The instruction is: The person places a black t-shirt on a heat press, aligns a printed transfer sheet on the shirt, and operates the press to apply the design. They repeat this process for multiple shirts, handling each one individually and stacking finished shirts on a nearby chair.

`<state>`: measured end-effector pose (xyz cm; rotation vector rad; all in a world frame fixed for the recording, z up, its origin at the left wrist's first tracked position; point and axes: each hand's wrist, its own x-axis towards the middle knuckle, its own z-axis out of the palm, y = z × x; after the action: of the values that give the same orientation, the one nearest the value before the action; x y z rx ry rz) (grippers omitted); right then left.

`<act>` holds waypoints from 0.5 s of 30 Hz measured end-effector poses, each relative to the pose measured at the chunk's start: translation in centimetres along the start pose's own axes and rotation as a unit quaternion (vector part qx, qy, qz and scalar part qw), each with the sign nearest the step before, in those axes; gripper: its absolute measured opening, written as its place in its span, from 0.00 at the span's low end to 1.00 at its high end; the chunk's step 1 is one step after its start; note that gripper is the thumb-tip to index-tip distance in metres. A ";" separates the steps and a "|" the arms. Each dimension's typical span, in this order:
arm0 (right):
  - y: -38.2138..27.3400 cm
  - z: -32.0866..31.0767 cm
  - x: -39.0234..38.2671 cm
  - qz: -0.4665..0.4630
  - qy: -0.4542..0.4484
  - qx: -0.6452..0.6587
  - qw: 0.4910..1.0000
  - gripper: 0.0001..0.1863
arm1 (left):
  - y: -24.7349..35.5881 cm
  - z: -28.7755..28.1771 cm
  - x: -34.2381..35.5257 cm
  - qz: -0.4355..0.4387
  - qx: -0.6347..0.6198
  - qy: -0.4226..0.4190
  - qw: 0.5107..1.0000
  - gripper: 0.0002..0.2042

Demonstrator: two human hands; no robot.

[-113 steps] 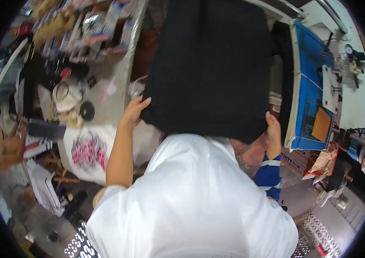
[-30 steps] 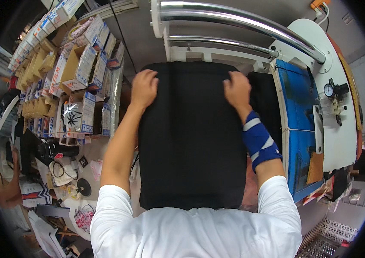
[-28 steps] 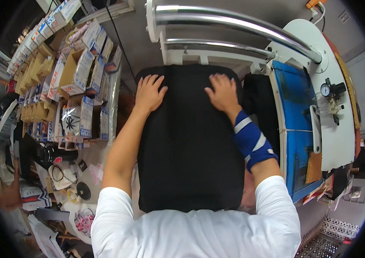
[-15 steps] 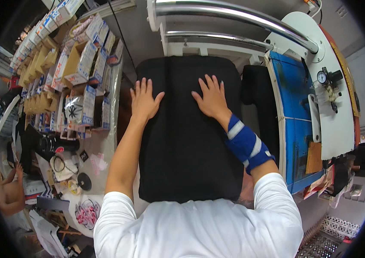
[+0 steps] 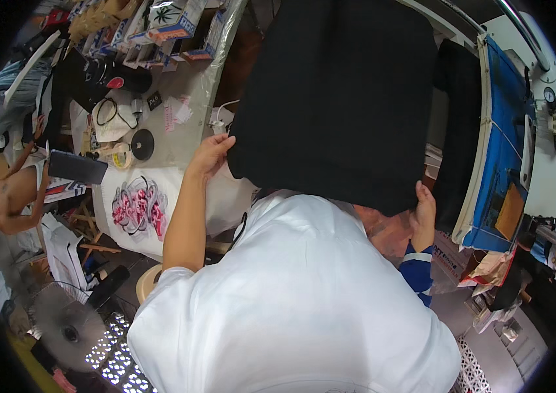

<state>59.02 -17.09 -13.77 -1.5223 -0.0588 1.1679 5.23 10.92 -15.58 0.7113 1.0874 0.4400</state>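
A wide piece of black cloth [image 5: 337, 105] lies spread over a flat, board-like surface in front of me, its near edge close to my white shirt. My left hand [image 5: 211, 156] pinches the cloth's left edge near the front, fingertips closed on it. At the near right corner my right hand [image 5: 424, 211] grips the edge, thumb side up; some of its fingers are hidden. A blue wrist wrap with pale stripes [image 5: 417, 268] covers my right forearm.
Blue panel [image 5: 497, 144] and white machine plate with pressure gauge [image 5: 549, 95] stand right. Left is a table [image 5: 189, 85] with boxes, a black-handled tool [image 5: 127, 75] and a printed white sheet [image 5: 140, 209]. A person [image 5: 19, 200] holds a dark tablet-like panel [image 5: 78, 168]; a fan [image 5: 68, 331] is lower left.
Both hands have left their flat, spread pose on top of the cloth and come back to its near side edges, closing on them. My view has shifted toward my body and tilted.
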 end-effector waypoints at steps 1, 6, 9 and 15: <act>-0.5 -0.5 -0.6 -0.005 0.019 0.035 0.999 0.13 | 0.3 0.0 0.2 0.002 0.006 -0.021 1.000 0.14; -1.0 -0.4 -1.1 0.004 0.053 -0.019 0.998 0.16 | -1.8 -1.9 1.8 0.037 0.070 -0.017 0.997 0.15; -0.8 0.4 -0.8 -0.065 0.018 0.046 0.997 0.14 | -1.6 -0.5 0.8 0.058 -0.031 -0.039 0.997 0.16; 1.0 0.2 1.7 -0.093 0.028 0.074 0.992 0.10 | -3.4 0.8 1.7 0.122 -0.049 0.008 0.991 0.18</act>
<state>59.22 -16.30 -15.59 -1.3856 -0.0740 0.9596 6.61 9.41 -18.85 0.7568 0.9903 0.7055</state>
